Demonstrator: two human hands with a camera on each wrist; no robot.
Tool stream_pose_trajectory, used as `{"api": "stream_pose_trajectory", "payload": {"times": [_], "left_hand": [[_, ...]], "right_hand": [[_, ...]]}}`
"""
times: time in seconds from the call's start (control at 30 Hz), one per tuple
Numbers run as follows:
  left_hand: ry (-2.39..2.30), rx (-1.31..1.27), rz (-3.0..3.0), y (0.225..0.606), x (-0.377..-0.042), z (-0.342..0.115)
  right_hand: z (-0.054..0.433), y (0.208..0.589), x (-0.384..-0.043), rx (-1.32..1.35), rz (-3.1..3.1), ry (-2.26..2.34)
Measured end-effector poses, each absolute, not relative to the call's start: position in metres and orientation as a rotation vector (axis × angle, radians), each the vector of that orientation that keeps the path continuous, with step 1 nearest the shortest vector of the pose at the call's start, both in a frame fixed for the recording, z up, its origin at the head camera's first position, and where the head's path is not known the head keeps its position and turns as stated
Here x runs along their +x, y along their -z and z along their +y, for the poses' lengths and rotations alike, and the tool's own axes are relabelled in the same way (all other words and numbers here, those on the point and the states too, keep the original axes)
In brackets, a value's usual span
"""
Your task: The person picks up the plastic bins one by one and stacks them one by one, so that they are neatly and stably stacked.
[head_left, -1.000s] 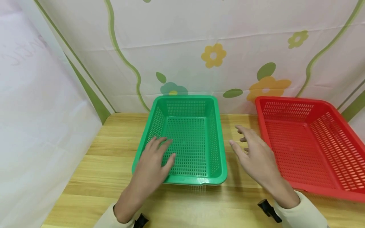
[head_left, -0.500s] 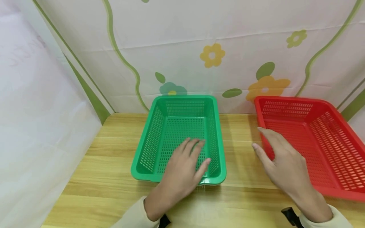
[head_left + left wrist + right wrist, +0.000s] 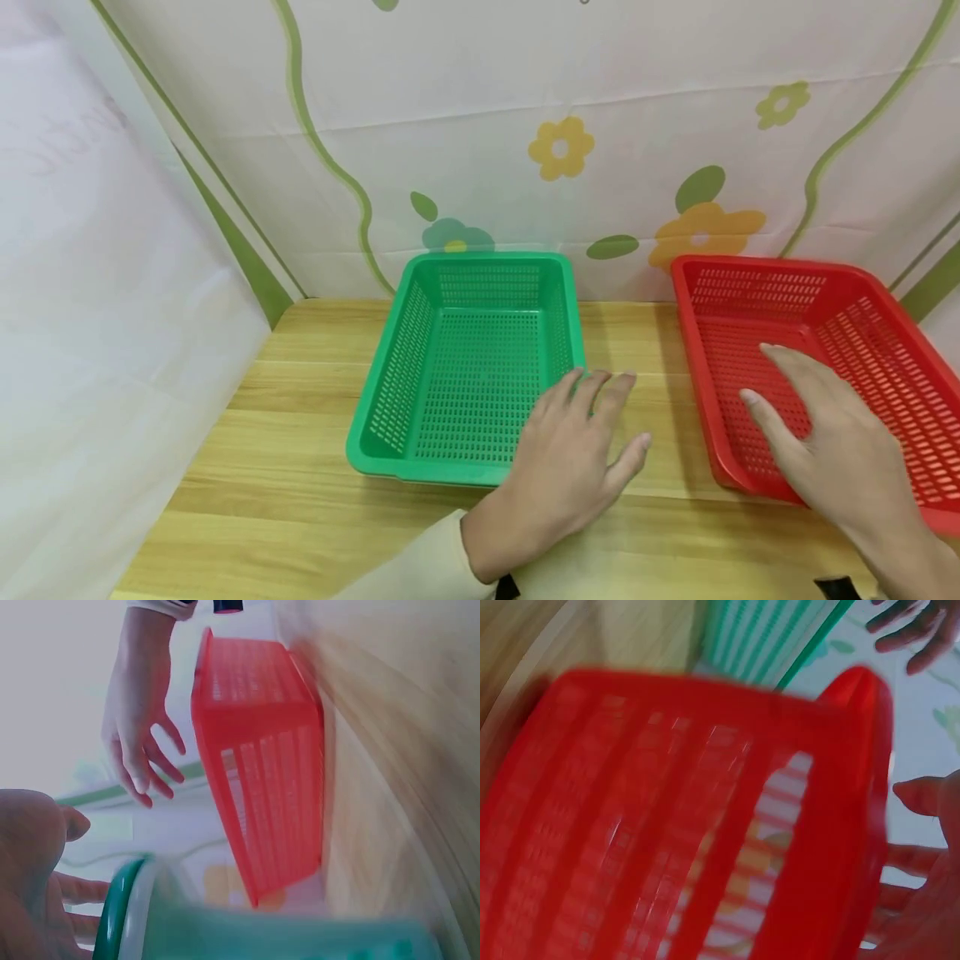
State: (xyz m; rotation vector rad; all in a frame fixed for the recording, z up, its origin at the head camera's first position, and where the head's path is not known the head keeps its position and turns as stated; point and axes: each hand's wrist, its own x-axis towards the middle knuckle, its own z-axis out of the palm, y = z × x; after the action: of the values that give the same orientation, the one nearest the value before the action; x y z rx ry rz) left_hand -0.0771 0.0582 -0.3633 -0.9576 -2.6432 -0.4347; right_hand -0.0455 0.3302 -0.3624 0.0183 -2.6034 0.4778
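Observation:
A green plastic basket (image 3: 480,383) with a perforated floor stands on the wooden table, nothing inside it. My left hand (image 3: 570,458) hovers over its near right corner, fingers spread and holding nothing. To the right stands a larger red plastic basket (image 3: 780,392), also with nothing visible in it. Above its near left part is my right hand (image 3: 847,450), thumb and fingers apart around bare air. In the left wrist view both hands appear above the basket rims. The right wrist view shows the slotted side of the red basket (image 3: 652,810) close up.
Behind the baskets hangs a white cloth (image 3: 465,167) printed with flowers and vines. Another white sheet (image 3: 112,375) borders the left side. A strip of wooden table (image 3: 630,350) lies between the two baskets.
Both hands have moved to the right: the left from the green basket's left side to its right corner, the right from between the baskets to over the red one. The baskets stayed put.

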Motion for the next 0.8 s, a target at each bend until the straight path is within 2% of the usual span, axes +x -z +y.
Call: {"api": "stream_pose_trajectory", "payload": {"times": [0.27,0.57,0.8], "left_hand": [[0.464,-1.021,-2.627,0.365,-0.070,0.089],[0.557,-1.045,-2.665,0.363,-0.062,0.117],[0.765,-1.003,-2.742,0.364,-0.061,0.139]], "right_hand": [[0.360,0.365,-0.041,-0.025,-2.554,-0.466],[0.398,0.377,-0.047,0.087,-2.337,-0.558],[0.424,0.385,-0.049,-0.056,-2.324,-0.548]]}}
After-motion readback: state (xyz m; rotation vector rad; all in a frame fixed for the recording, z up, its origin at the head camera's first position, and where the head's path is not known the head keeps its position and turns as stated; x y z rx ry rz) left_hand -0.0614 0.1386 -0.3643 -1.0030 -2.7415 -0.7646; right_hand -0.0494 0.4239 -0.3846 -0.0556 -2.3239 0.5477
